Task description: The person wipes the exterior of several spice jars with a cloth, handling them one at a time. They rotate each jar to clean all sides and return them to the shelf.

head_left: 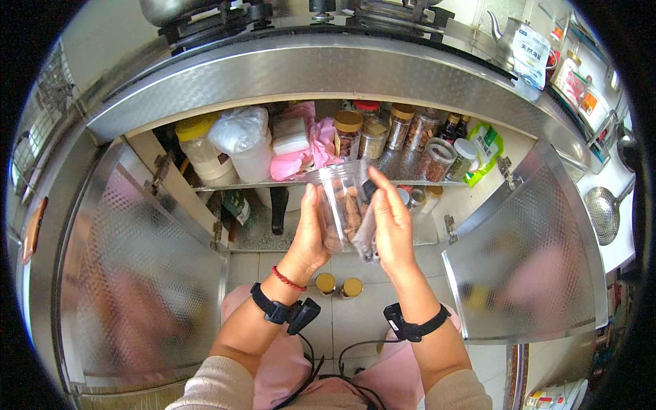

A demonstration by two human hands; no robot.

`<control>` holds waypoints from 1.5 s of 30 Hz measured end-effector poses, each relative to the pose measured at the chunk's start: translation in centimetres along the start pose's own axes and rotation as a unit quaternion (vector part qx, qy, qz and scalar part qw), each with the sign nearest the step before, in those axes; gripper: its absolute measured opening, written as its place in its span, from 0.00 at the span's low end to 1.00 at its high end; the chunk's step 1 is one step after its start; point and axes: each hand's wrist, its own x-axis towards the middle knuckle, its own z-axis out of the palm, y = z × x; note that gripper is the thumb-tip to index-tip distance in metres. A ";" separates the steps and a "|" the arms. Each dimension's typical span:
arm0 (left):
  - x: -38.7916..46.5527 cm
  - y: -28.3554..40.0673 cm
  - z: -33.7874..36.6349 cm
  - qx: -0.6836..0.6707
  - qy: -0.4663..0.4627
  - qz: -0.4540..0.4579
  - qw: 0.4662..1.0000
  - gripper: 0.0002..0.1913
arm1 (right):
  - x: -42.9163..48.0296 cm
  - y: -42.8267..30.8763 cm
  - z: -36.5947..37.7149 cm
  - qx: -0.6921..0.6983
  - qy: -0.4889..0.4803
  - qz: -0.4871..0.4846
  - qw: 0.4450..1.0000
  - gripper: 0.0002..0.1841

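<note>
My left hand point(308, 233) grips the left side of a clear jar point(335, 215) with brown pieces inside, held up before the open cabinet. On the jar's right side, my right hand point(393, 223) holds a crumpled clear plastic bag point(366, 238) against it, beside something small and black at the fingers. Whether the bag is around the jar or only beside it, I cannot tell. Two gold-lidded jars point(325, 283) point(352, 288) stand on the tiled floor below my hands.
Jars, a white tub point(253, 159) and pink plastic bags point(292, 165) crowd the upper shelf point(400, 159). Steel doors point(138, 266) point(533, 256) stand open on both sides. Above is a steel counter edge point(328, 69) with a gas stove. A skimmer point(602, 215) lies at the right.
</note>
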 end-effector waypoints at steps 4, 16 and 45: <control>-0.8 0.8 0.4 -0.003 -0.014 -0.018 1.000 0.51 | -0.5 0.0 0.0 0.099 -0.032 0.088 0.991 0.27; -1.6 1.4 -3.9 -0.088 -0.074 -0.059 0.992 0.56 | -0.4 1.3 1.3 -0.012 -0.147 0.031 0.989 0.46; -0.7 2.3 -1.8 -0.119 -0.011 -0.089 0.989 0.43 | -6.9 -18.2 -4.6 0.286 -0.090 -0.409 0.862 0.13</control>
